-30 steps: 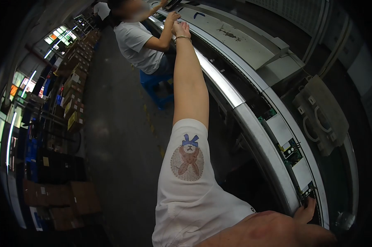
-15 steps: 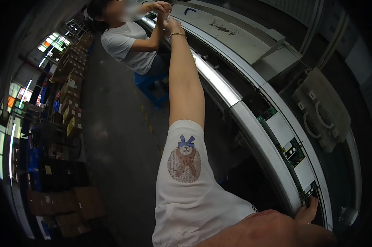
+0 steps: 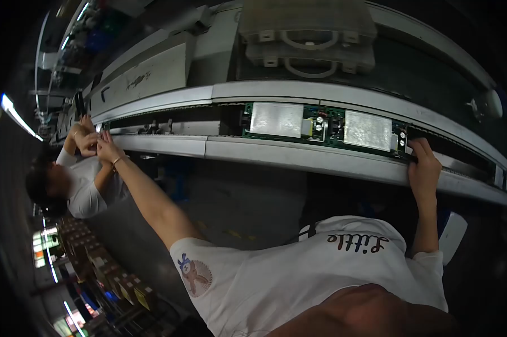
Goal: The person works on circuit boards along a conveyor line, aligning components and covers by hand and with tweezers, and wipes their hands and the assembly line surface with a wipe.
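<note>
My left hand (image 3: 108, 148) is stretched out to the far left over the near rail, close beside a co-worker's hands (image 3: 83, 138). Its fingers look extended, and I can make out nothing in them. On the right, my right hand (image 3: 424, 165) has its fingers closed on the right end of a green circuit board with a silver plate (image 3: 367, 130). Another such board with a silver plate (image 3: 276, 119) lies to its left in the same track. Both boards lie flat between the conveyor's rails (image 3: 298, 153).
A co-worker in a white shirt (image 3: 90, 188) sits at the far left beside the line. Clear plastic cases with handles (image 3: 309, 42) lie behind the conveyor. A pale metal housing (image 3: 146, 70) stands at the back left. Cardboard boxes (image 3: 104, 264) line the lower left.
The view has swung round, so the conveyor now runs across the picture. My left hand is still out by the co-worker's hands; my right hand is still at the board's end.
</note>
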Tool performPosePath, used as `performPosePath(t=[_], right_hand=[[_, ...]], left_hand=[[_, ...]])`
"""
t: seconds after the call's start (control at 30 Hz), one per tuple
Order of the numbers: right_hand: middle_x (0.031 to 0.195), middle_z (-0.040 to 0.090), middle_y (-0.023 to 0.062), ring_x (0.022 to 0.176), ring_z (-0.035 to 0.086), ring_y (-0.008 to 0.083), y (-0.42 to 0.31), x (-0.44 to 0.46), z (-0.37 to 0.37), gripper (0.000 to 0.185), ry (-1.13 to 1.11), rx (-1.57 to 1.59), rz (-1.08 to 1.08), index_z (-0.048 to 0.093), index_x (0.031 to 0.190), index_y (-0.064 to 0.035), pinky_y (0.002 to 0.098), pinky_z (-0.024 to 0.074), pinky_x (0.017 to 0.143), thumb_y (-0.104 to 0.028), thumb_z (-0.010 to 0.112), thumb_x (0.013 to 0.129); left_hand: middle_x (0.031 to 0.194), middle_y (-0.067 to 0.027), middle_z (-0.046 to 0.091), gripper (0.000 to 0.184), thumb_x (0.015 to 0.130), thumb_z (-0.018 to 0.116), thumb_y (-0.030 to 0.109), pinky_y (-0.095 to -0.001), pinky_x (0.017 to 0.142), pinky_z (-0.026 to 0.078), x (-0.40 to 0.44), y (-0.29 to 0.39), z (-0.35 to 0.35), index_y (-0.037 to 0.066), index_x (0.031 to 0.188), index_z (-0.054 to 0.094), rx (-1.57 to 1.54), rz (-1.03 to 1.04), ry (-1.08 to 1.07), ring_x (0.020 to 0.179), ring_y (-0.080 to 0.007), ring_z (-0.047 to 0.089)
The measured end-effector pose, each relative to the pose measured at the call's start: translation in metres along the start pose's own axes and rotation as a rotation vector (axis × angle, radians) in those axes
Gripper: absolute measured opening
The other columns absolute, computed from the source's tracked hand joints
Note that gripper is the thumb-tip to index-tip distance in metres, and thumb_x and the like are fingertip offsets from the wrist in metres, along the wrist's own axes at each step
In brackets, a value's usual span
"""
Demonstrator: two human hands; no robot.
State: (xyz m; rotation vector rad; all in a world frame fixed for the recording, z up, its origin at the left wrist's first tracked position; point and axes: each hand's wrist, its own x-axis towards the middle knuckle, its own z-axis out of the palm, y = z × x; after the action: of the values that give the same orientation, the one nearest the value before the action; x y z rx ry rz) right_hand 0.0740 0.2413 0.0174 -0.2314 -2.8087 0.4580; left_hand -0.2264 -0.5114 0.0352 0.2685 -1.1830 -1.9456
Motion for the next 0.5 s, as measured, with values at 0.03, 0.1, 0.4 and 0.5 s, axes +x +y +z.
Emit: performPosePath(t=[0.03, 0.1, 0.4, 0.5], right_hand=[[0.095, 0.059, 0.0072, 0.074, 0.063, 0.0245, 0.003, -0.001, 0.003, 0.037, -0.005, 0.018, -0.030, 0.060, 0.094, -0.0021, 0.0346, 0.0500, 0.063, 0.014, 0.052, 0.062], [0.094, 0.059, 0.0067, 0.073, 0.063, 0.0237, 0.003, 0.001, 0.001, 0.036, 0.001, 0.015, -0.023, 0.060, 0.094, -0.0020, 0.0341, 0.0500, 0.062, 0.014, 0.052, 0.062], [0.094, 0.058, 0.0058, 0.070, 0.063, 0.0239, 0.008, 0.001, 0.003, 0.034, -0.026, 0.032, -0.045, 0.060, 0.092, -0.0015, 0.0349, 0.0500, 0.059, 0.013, 0.054, 0.062], [0.094, 0.058, 0.0055, 0.067, 0.063, 0.0245, 0.010, 0.001, 0.004, 0.033, -0.014, 0.063, -0.045, 0.061, 0.092, -0.0020, 0.0351, 0.0495, 0.057, 0.012, 0.055, 0.062]], left_hand=[[0.120, -0.0190, 0.047, 0.041, 0.092, 0.048, 0.015, -0.0369, 0.085, 0.051, -0.004, 0.001, -0.002, -0.009, 0.121, 0.035, 0.014, -0.022, -0.042, 0.101, -0.0303, 0.055], [0.121, -0.0208, 0.048, 0.044, 0.093, 0.047, 0.019, -0.0361, 0.086, 0.052, -0.017, 0.004, -0.008, -0.011, 0.123, 0.034, 0.039, -0.061, -0.139, 0.102, -0.0320, 0.056], [0.113, -0.0230, 0.059, 0.040, 0.097, 0.043, 0.019, -0.0312, 0.078, 0.056, -0.245, 0.026, 0.177, -0.008, 0.127, 0.043, 0.517, -0.035, -0.831, 0.096, -0.0282, 0.064], [0.100, -0.0168, 0.066, 0.028, 0.093, 0.052, 0.014, -0.0260, 0.069, 0.056, -0.347, 0.029, 0.241, -0.003, 0.114, 0.058, 0.640, -0.052, -1.209, 0.084, -0.0210, 0.067]])
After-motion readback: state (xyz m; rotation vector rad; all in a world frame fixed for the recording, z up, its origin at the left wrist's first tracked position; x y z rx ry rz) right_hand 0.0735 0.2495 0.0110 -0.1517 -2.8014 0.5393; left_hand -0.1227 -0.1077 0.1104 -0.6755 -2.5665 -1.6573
